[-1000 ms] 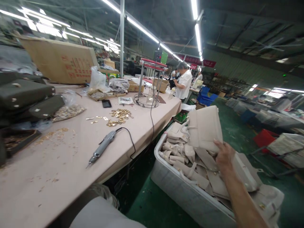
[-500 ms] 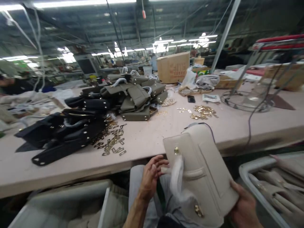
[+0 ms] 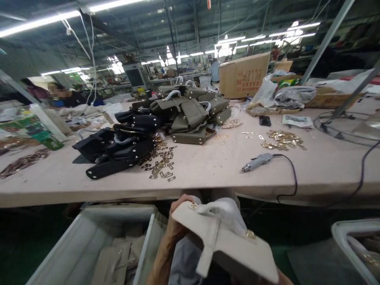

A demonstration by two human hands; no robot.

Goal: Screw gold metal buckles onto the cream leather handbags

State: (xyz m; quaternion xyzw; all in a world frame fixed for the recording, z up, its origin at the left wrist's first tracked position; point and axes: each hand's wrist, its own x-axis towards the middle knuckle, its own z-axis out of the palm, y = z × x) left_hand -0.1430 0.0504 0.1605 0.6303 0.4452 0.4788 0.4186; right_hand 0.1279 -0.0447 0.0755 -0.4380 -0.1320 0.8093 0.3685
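A cream handbag (image 3: 234,237) with gold fittings and a wrapped handle is over my lap, below the table's front edge. My left hand (image 3: 178,215) grips its left end, fingers curled behind the flap. At the bag's lower right end, my right hand (image 3: 282,277) is mostly hidden; only a bit of it shows at the bottom of the picture. The flap's strap hangs toward me. On the table (image 3: 208,178) beyond lies a grey electric screwdriver (image 3: 257,161) with a dark cord.
Black bags (image 3: 118,152) and olive bags (image 3: 190,114) are piled on the table, near loose metal pieces (image 3: 163,164) and gold pieces (image 3: 283,140). White bins stand at lower left (image 3: 74,245) and lower right (image 3: 341,237). People are in the background.
The bag has turned from upright to lying crosswise and moved left and down in view. My left hand has gone from apart to gripping it. The view has swung left, and the screwdriver shows.
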